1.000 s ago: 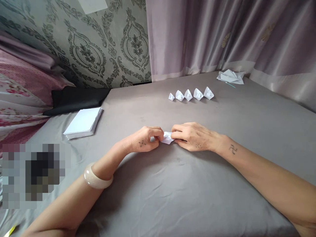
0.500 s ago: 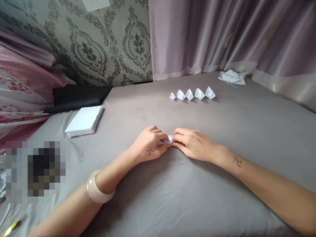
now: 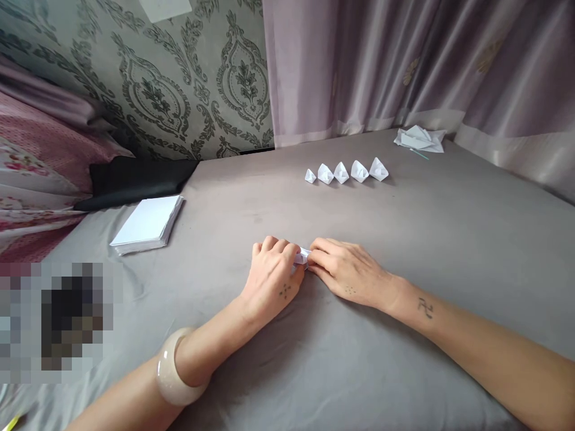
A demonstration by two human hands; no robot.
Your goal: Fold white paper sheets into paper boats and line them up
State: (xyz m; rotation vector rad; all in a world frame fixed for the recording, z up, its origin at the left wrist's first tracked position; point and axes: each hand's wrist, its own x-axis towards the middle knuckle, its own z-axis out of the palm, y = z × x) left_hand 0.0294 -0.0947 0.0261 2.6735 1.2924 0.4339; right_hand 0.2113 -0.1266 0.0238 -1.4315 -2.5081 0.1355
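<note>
Between my two hands is a small piece of folded white paper (image 3: 302, 257), mostly covered by the fingers. My left hand (image 3: 275, 269) grips its left end, with the back of the hand turned up and the fingers curled over it. From the other side, my right hand (image 3: 344, 266) pinches the right end between thumb and fingertips. Both hands are low over the grey cloth (image 3: 314, 347). Farther back, several small folded paper boats (image 3: 341, 173) stand in a row, the smallest at the left end.
A stack of white paper (image 3: 148, 222) lies at the left, in front of a black cloth (image 3: 139, 179). Loose folded paper (image 3: 420, 139) and a thin greenish stick (image 3: 419, 154) lie at the back right, near the curtain (image 3: 359, 66). A patch at the left is blurred out.
My left hand has rolled over the folded paper, showing more of its back and hiding more of the paper. My right hand keeps its pinch. The whole view has shifted slightly.
</note>
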